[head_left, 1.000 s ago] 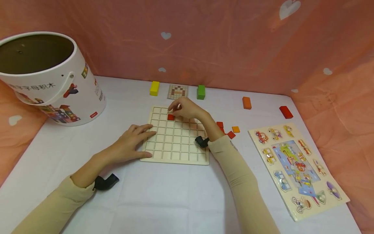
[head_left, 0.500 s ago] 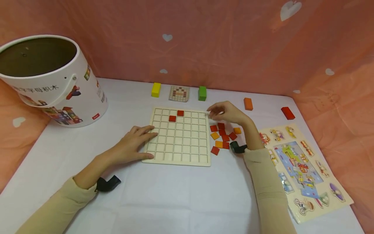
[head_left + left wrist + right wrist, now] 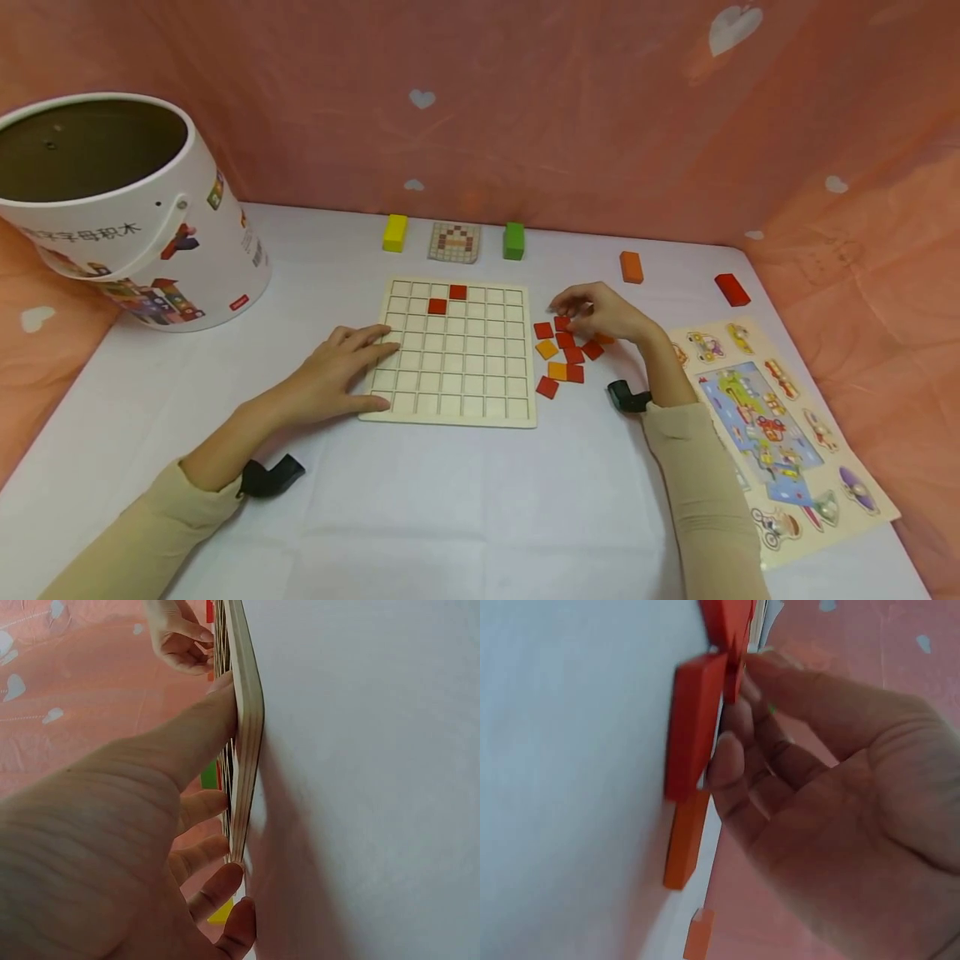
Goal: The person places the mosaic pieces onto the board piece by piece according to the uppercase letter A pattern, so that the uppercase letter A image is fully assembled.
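A pale wooden grid board lies in the middle of the table in the head view. Two red square tiles stand in its upper cells, one red tile diagonally below the other. My left hand rests along the board's left edge, fingers spread and thumb near the lower corner. Right of the board lie several loose red and orange tiles. Over their far side is my right hand, its fingers loosely bent, fingertips close to a red tile; whether they touch it is unclear.
Behind the board lie a patterned card, a yellow block and a green block. Orange and red blocks lie further right. A picture puzzle is at right, a large white bucket at left.
My right hand has left the board's upper cells and moved right to the loose tiles. A second red tile now shows on the board. The left hand stays at the board's edge.
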A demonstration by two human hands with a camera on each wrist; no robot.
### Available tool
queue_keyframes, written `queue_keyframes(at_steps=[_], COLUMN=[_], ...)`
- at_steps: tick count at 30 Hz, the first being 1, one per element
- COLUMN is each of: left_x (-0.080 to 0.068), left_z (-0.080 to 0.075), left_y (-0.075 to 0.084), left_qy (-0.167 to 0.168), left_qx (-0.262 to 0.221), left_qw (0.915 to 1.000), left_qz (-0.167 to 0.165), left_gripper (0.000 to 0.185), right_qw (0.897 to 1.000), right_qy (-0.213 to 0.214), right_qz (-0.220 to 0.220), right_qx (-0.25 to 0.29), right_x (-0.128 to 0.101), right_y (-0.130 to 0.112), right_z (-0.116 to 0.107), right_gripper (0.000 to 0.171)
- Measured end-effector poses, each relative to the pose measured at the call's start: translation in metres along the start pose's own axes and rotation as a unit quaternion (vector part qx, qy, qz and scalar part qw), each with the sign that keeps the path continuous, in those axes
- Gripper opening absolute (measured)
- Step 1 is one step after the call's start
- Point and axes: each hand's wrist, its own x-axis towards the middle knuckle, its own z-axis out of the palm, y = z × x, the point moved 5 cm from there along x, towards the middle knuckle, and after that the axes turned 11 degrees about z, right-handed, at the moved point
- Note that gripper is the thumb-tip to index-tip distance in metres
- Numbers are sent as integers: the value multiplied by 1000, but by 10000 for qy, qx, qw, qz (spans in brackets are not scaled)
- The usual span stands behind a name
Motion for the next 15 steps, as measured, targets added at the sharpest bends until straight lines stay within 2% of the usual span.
queue_keyframes(at_steps=[15], left_x=[1], left_z=[1], left_y=[0], left_qy=[64], left_qx=[56], left_qw=[10000], left_qz=[52], left_gripper=[79], right_qw=[10000], right_qy=[11], right_qz=[-50], right_qx=[-19], right_x=[-3], right_y=[-3], right_z=[0], right_gripper=[31])
